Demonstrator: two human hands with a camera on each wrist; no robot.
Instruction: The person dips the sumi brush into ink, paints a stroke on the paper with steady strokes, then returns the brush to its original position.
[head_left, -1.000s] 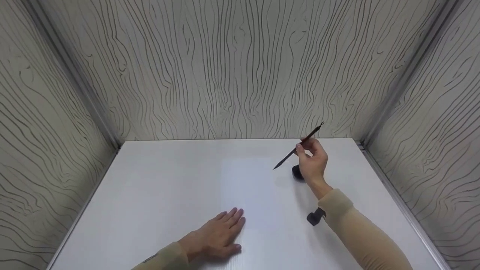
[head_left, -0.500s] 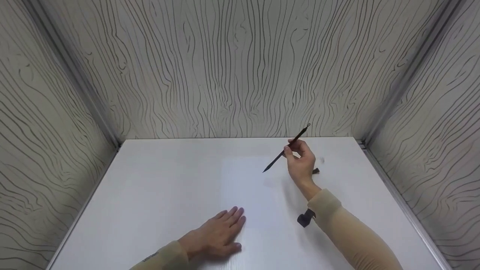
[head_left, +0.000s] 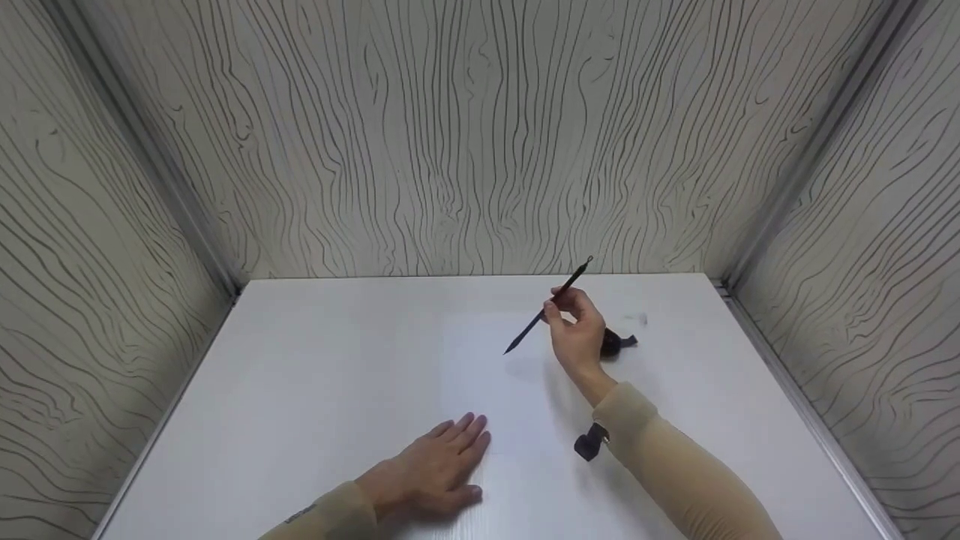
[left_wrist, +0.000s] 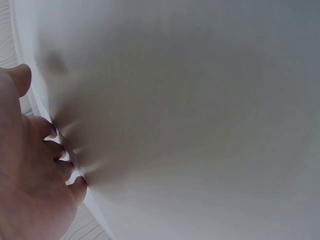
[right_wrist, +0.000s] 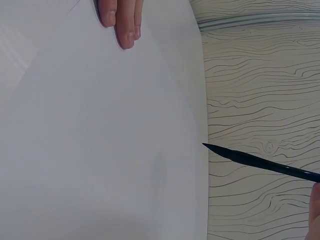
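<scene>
"Where is the brush (head_left: 528, 329)?"

"It's in the right hand (head_left: 579, 334). The thumb and fingers pinch it around the middle. It leans, with the dark pointy tip down to the left and a little loop at the top end."

"Does the tip touch the pale sheet (head_left: 480, 367)?"

"No, it looks like it's up in the air above it. You can see a soft shadow on the sheet, apart from the tip."

"What about the left hand (head_left: 439, 471)?"

"That one is spread out, with straight fingers and the thumb poking out to the side. It has nothing in its grip. The fingers rest on the near left part of the sheet, well apart from the brush."

"And what is the sheet on?"

"A big white table (head_left: 322, 360). The sheet is hard to see on it, because they're both so pale."

"What's that round black thing (head_left: 612, 345)?"

"I can't tell. It sits on the table behind the right hand, which hides some of it. There's another black thing, a small gadget (head_left: 589, 442), by the cuff of the tan right sleeve (head_left: 675, 457)."

"And the back wall (head_left: 420, 135)?"

"It has wavy dark lines, like wood."
</scene>
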